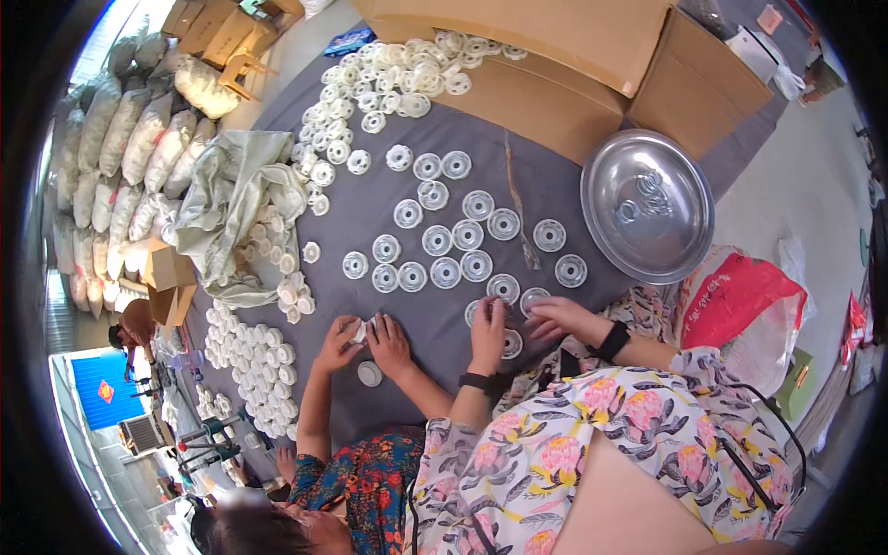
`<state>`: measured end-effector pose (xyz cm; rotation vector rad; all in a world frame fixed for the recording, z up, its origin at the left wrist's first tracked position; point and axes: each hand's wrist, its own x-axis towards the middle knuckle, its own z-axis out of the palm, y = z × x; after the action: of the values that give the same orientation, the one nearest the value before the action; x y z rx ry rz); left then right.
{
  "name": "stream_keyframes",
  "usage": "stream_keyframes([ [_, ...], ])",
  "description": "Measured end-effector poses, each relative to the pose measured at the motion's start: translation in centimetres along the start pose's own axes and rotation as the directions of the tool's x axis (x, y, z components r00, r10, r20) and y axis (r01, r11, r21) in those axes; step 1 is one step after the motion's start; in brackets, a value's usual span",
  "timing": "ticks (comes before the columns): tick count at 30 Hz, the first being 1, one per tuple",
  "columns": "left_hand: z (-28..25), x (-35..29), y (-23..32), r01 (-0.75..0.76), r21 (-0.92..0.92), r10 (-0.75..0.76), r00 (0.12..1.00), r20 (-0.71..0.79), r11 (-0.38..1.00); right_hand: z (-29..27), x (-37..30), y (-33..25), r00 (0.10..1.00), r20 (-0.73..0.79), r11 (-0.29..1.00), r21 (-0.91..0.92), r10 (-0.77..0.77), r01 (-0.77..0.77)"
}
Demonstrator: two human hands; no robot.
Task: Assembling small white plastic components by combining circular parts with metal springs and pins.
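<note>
My left hand (488, 338), with a black band at the wrist, is over the grey table cloth among round white-and-metal discs. Its bunched fingers are blurred and hide whatever may be under them. One disc (511, 344) lies beside its palm, and another disc (472, 313) shows past its fingers. To the right, my right hand (560, 319) has its fingers stretched out and apart, near a disc (534, 301); a dark band circles that wrist too. More discs (446, 272) lie flat in loose rows beyond both hands.
Far right stands a round metal tray (592, 231) holding a few small metal rings. A cardboard box (700, 92) is behind it. White plastic parts (407, 79) pile up at the back, others (254, 365) at left. Beside me, a co-worker's hands (384, 347) handle a white part.
</note>
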<state>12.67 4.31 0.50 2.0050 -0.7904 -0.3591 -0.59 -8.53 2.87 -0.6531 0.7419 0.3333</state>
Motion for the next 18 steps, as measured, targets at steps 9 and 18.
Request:
stream_keyframes([
  [9, -8.9, 8.1, -5.2, 0.445, -0.417, -0.489, 0.872, 0.002, 0.792, -10.3, -2.5, -5.2, 0.211, -0.407, 0.448, -0.868, -0.889, 0.215],
  [18, -12.2, 17.8, -7.5, 0.363, -0.302, -0.388, 0.922, -0.022, 0.881, -13.9, -2.2, -7.8, 0.33, -0.605, 0.518, -0.794, -0.724, -0.318],
])
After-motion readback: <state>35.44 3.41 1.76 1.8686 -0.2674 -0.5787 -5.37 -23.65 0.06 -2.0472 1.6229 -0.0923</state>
